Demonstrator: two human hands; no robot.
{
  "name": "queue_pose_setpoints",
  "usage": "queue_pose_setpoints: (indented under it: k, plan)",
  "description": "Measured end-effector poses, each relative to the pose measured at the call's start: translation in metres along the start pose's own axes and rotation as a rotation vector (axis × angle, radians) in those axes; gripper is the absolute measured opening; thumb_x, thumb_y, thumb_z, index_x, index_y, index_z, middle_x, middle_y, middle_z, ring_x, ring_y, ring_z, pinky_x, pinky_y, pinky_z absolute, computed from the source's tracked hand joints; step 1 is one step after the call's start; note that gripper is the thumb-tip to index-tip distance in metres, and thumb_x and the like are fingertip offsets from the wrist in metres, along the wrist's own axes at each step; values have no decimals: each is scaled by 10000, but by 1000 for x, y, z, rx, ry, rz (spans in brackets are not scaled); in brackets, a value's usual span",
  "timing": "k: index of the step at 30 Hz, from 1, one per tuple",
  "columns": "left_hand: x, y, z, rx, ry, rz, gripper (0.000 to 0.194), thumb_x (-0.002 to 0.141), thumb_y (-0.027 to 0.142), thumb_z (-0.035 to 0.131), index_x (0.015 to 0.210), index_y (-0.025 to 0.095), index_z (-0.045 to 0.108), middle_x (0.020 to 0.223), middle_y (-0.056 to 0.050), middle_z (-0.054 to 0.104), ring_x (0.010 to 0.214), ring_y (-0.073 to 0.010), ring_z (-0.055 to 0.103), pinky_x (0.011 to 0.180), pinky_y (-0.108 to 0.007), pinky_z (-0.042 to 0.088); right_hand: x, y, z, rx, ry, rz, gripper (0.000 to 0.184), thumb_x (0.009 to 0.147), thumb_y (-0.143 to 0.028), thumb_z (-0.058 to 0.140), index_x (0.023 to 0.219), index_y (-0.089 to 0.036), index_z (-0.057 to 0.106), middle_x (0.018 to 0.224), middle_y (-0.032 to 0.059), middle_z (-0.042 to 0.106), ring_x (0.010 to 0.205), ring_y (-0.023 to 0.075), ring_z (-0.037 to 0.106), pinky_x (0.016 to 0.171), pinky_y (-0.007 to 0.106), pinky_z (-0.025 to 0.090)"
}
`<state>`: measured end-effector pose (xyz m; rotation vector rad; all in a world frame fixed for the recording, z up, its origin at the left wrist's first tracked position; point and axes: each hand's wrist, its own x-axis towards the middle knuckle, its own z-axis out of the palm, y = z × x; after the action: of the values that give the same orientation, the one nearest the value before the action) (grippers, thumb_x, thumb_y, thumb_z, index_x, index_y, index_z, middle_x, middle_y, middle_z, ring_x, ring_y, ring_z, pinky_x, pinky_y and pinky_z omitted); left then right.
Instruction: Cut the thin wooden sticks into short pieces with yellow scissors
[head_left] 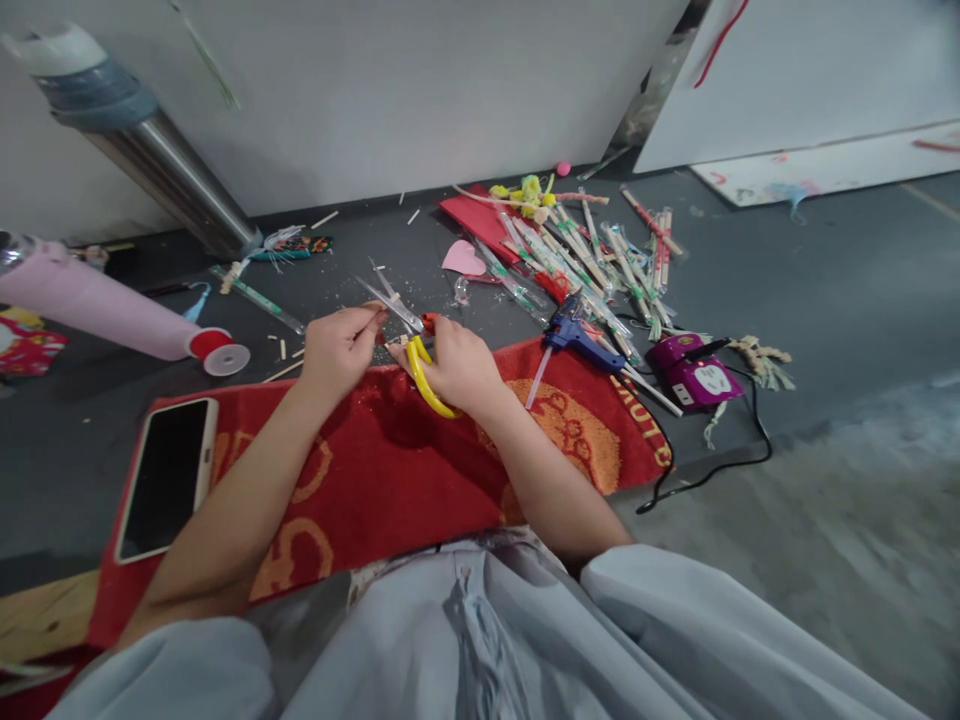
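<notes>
Scissors with yellow handles (429,385) are in my right hand (466,372), their metal blades apart and pointing up and to the left. A small orange-red piece (430,322) shows by the fingertips of that hand. Close to the blades, my left hand (337,352) is closed in a pinch; what it holds is too small to make out. Both hands are over the back edge of a red towel (397,440), and tiny pale crumbs and cut bits lie on the dark table around them.
A blue glue gun (581,338) lies right of my hands, before a heap of wrapped sticks (562,250). Further right is a purple corded box (694,372). A pink paper heart (463,258) lies behind. Leftward are a phone (166,480), a ribbon spool (225,358) and a steel flask (172,170).
</notes>
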<state>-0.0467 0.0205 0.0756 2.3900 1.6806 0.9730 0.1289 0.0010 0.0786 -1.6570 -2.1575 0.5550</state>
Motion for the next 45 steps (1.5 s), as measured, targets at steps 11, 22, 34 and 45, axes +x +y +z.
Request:
queue_pose_setpoints:
  k: [11, 22, 34, 45]
  plan:
    - [4, 2, -10, -73, -118, 19, 354, 929, 344, 394, 720, 186, 632, 880, -67, 724, 804, -175, 667, 721, -258, 500, -2, 4, -2, 20, 23, -80, 753, 870, -720, 381, 1171, -44, 522, 1116, 192, 639, 1088, 296, 609, 956, 379, 439]
    - [1, 7, -10, 124, -126, 59, 280, 914, 268, 390, 789, 219, 636, 721, -39, 693, 673, -168, 627, 614, -263, 430, -1, -3, -5, -40, -56, 40, 656, 908, -675, 355, 1088, -79, 564, 1072, 179, 674, 986, 296, 659, 847, 361, 472]
    - [0, 8, -10, 169, -111, 68, 263, 928, 302, 418, 834, 215, 648, 693, -28, 677, 639, -160, 607, 597, -263, 398, -2, -7, -9, -70, -100, 81, 656, 901, -689, 340, 1043, -99, 589, 1022, 184, 691, 953, 318, 677, 783, 365, 493]
    - [3, 8, -13, 37, -127, 36, 338, 933, 307, 393, 746, 184, 646, 744, -52, 692, 641, -146, 609, 606, -245, 443, -3, 5, -2, 28, 0, -119, 753, 866, -722, 382, 1199, -56, 489, 1148, 209, 618, 1138, 295, 584, 978, 390, 429]
